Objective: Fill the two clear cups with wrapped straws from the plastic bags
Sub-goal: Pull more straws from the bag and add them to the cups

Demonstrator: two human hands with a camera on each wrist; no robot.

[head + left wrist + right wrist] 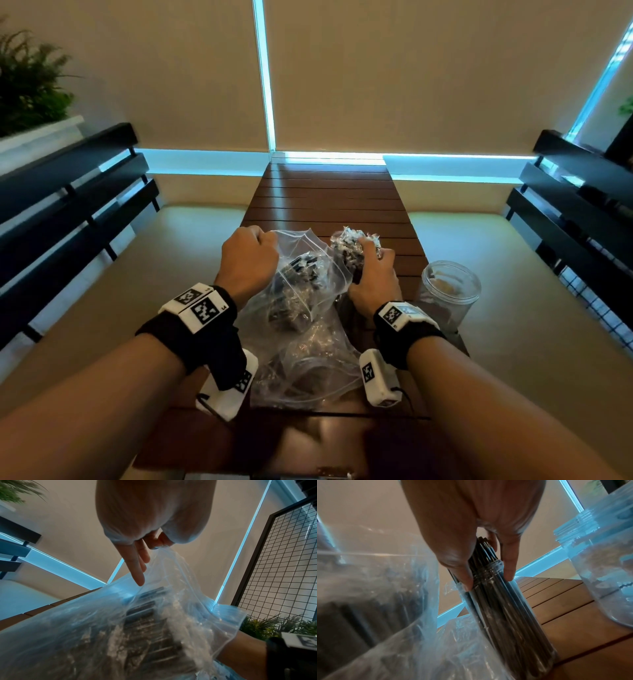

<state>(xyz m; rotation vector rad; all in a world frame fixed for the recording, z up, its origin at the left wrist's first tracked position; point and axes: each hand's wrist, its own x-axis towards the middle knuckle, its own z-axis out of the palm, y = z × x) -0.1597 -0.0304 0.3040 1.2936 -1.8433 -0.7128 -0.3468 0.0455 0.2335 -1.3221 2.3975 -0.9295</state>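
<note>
Straws [356, 245] | right hand [371, 277] grips bundle in cup | left hand [248, 260] pinches bag [308, 274] rim

Slatted wooden table [329, 192] running away from camera, cream bench cushions either side. Left hand [248, 260] closed in a fist, pinching the upper edge of a clear plastic bag [305, 274], lifted clear of the tabletop; dark wrapped straws [294, 298] visible inside. Second clear bag [308, 370] lying crumpled on the table just below, toward camera. Right hand [373, 281] gripping a bundle of wrapped straws [352, 246], crinkled wrapper ends sticking up above the fingers. Clear cup [450, 291] upright on the table just right of the right hand. Tagged wrist bands on both wrists.
</note>
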